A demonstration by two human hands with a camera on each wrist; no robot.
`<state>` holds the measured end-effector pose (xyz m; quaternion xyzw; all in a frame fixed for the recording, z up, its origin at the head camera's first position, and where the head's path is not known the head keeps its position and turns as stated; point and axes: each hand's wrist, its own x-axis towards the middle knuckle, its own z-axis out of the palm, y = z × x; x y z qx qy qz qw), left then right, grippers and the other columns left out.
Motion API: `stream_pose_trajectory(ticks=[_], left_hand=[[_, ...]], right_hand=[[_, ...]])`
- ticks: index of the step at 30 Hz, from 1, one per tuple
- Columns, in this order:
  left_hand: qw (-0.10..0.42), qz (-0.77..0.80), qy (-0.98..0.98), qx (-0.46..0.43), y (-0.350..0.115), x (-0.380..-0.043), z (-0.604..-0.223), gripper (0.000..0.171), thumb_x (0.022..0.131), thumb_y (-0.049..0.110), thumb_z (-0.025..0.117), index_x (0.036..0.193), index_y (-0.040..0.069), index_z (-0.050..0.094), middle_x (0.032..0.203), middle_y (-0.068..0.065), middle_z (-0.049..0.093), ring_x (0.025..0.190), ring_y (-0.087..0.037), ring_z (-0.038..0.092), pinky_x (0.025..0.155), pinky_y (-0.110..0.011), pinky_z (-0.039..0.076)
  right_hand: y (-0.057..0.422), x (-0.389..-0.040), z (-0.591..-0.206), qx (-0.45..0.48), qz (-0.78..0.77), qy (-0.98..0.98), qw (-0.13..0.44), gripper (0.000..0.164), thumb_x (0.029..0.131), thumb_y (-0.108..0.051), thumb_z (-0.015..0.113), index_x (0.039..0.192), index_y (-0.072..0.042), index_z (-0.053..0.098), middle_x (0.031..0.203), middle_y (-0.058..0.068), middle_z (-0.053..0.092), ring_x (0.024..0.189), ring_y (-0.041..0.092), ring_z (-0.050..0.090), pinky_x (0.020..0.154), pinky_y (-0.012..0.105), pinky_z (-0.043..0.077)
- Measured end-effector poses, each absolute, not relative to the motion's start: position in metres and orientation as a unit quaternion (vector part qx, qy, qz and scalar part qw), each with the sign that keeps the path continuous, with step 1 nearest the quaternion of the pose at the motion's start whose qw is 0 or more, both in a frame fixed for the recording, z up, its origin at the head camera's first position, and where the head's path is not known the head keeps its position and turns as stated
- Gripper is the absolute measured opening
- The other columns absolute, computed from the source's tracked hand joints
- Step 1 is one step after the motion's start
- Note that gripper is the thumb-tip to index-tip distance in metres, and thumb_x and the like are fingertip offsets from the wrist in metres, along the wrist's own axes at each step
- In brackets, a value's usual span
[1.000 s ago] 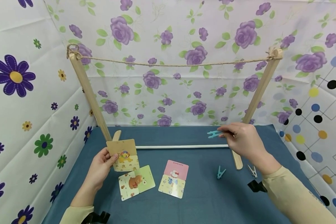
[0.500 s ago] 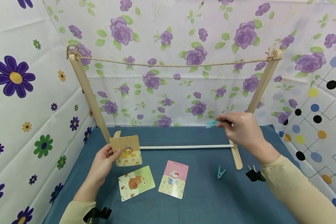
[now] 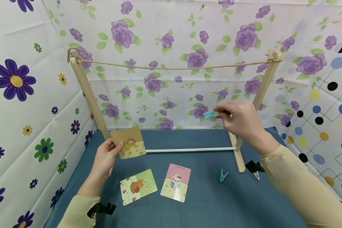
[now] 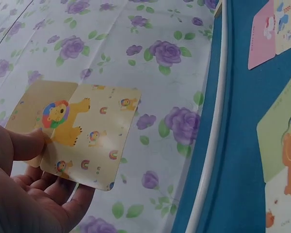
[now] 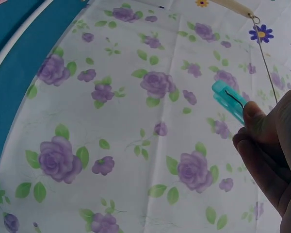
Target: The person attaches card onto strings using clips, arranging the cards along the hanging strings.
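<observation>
Flowered backdrop (image 3: pixel 159 19) behind, blue cloth (image 3: pixel 205 202) beneath. Holding the lion card (image 3: pixel 128 144) by its edge in the left hand (image 3: pixel 104 158), near the left post (image 3: pixel 88 91); pinching a clothespin (image 3: pixel 209 115) in the right hand (image 3: pixel 242 122), below the rope (image 3: pixel 174 68). Probably light, smooth, stiffish card, easily creased, best taken by an edge.
</observation>
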<state>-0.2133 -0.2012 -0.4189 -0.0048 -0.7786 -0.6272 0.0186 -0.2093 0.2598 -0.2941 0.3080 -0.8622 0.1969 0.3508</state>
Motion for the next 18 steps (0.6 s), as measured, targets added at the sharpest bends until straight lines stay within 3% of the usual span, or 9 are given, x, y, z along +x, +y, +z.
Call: stream_pose_trajectory(ticks=[5,14,18], left_hand=[[0.034,-0.641,-0.767,0.001,-0.197,-0.221,-0.408,0.04,0.113,0.021,0.059,0.143,-0.005,0.054,0.114,-0.002,0.068,0.1,-0.01,0.06,0.084,-0.023,0.051],[0.051,-0.633,-0.772,-0.013,-0.186,-0.228,-0.386,0.044,0.113,0.025,0.058,0.147,-0.002,0.053,0.135,-0.015,0.065,0.111,-0.011,0.061,0.095,-0.027,0.05],[0.058,-0.635,-0.77,-0.021,-0.183,-0.228,-0.376,0.043,0.113,0.024,0.057,0.147,-0.003,0.053,0.136,-0.019,0.063,0.113,-0.012,0.062,0.098,-0.028,0.049]], right_hand=[[0.253,-0.216,-0.282,0.309,0.207,-0.859,0.351,0.016,0.09,0.012,0.076,0.101,0.001,0.083,0.092,0.013,0.079,0.072,0.022,0.074,0.06,0.04,0.058],[0.236,-0.229,-0.256,0.317,0.22,-0.846,0.369,0.015,0.093,0.009,0.075,0.101,-0.001,0.083,0.091,0.011,0.079,0.075,0.023,0.074,0.066,0.04,0.059],[0.229,-0.232,-0.246,0.316,0.218,-0.845,0.374,0.017,0.094,0.009,0.072,0.101,-0.001,0.084,0.091,0.011,0.079,0.075,0.023,0.074,0.066,0.039,0.058]])
